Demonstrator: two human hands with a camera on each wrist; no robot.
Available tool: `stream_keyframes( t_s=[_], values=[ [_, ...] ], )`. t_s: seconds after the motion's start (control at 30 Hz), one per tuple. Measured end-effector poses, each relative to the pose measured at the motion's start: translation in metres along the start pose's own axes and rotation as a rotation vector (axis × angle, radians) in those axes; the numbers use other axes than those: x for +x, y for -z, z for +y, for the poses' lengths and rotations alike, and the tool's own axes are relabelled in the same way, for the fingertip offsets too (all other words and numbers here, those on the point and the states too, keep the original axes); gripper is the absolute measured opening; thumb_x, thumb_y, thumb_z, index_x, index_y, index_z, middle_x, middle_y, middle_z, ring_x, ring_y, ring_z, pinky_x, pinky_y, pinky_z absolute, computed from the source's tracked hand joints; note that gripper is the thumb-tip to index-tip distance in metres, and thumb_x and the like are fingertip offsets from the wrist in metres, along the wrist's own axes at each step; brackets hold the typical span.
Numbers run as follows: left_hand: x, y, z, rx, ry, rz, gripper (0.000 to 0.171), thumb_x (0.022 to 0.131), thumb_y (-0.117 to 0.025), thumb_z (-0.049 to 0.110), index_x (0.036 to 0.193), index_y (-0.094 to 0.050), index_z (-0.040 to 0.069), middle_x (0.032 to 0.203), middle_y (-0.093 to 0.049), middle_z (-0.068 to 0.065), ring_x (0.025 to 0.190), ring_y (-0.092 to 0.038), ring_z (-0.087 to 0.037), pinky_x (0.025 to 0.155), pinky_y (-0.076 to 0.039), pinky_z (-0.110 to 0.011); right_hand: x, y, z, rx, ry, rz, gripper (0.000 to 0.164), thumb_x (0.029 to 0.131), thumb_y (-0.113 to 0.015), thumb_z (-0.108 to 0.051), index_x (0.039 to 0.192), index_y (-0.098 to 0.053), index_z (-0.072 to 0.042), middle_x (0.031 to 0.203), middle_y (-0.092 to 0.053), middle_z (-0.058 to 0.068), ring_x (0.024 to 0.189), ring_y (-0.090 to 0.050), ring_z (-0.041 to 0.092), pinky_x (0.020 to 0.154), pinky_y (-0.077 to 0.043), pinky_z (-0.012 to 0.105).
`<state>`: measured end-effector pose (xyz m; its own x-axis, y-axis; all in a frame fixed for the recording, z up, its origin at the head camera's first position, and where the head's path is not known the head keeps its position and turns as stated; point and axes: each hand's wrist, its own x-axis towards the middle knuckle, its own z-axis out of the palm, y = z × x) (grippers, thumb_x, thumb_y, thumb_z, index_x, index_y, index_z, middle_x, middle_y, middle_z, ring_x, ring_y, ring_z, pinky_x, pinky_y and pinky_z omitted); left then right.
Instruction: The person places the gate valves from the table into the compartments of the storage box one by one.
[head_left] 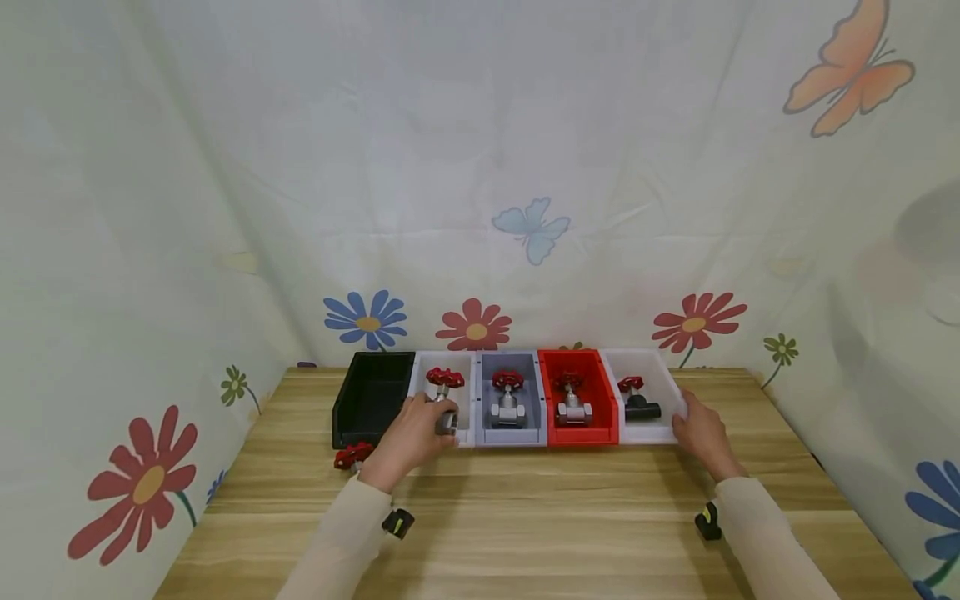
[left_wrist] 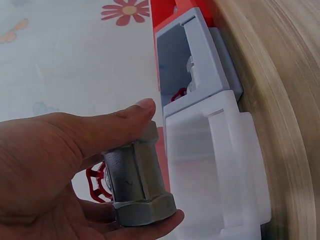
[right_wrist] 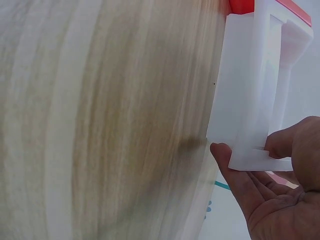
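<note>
My left hand (head_left: 412, 435) grips a metal gate valve (left_wrist: 137, 182) by its hexagonal-ended body, thumb on one end and fingers at the other. Its red handwheel (head_left: 446, 377) points up over the second bin from the left, a white one (left_wrist: 195, 175). Whether the valve touches that bin cannot be told. On the far right, my right hand (head_left: 705, 432) pinches the outer front corner of another white bin (right_wrist: 235, 75), thumb inside and fingers outside. A black pipe fitting with a red handle (head_left: 641, 408) lies in this bin.
Between the white bins stand a grey bin (head_left: 513, 437) and a red bin (head_left: 581, 437), each with a red-wheeled valve. A black bin (head_left: 375, 392) ends the row at left. Another red handwheel (head_left: 352, 455) shows on the wooden table (head_left: 540, 525), partly behind my left arm.
</note>
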<state>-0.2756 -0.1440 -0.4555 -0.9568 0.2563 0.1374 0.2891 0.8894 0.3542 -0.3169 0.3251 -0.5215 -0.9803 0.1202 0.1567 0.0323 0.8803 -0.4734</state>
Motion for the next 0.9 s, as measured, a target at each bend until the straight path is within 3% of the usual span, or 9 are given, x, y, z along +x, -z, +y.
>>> stream_keyframes(
  t_s=[0.27,0.7,0.9],
  values=[
    [0.01,-0.007,-0.004,-0.045,0.066,0.009,0.046,0.08,-0.081,0.03,0.122,-0.067,0.019,0.11,-0.057,-0.015,0.101,-0.048,-0.028,0.088,-0.052,-0.047,-0.001,-0.001,0.001,0.003,0.002,0.008,0.052,0.093,-0.048,-0.007,0.139,-0.037,0.013,0.123,-0.054,0.042,0.106,-0.057,0.055,0.087,-0.047,0.064],
    [0.023,-0.026,-0.008,-0.062,0.061,0.082,0.045,0.084,-0.077,0.027,0.126,-0.065,0.017,0.122,-0.055,-0.022,0.113,-0.049,-0.037,0.091,-0.051,-0.056,-0.001,-0.002,0.0,0.003,0.002,0.004,0.052,0.093,-0.049,-0.006,0.139,-0.037,0.013,0.123,-0.054,0.042,0.105,-0.058,0.055,0.086,-0.048,0.064],
    [0.028,-0.037,-0.009,-0.074,0.083,0.097,0.044,0.084,-0.077,0.027,0.125,-0.065,0.017,0.118,-0.054,-0.021,0.111,-0.047,-0.036,0.091,-0.05,-0.053,-0.002,-0.002,-0.001,0.01,0.008,0.008,0.051,0.093,-0.048,-0.006,0.139,-0.037,0.013,0.123,-0.054,0.042,0.106,-0.057,0.055,0.087,-0.047,0.065]
  ],
)
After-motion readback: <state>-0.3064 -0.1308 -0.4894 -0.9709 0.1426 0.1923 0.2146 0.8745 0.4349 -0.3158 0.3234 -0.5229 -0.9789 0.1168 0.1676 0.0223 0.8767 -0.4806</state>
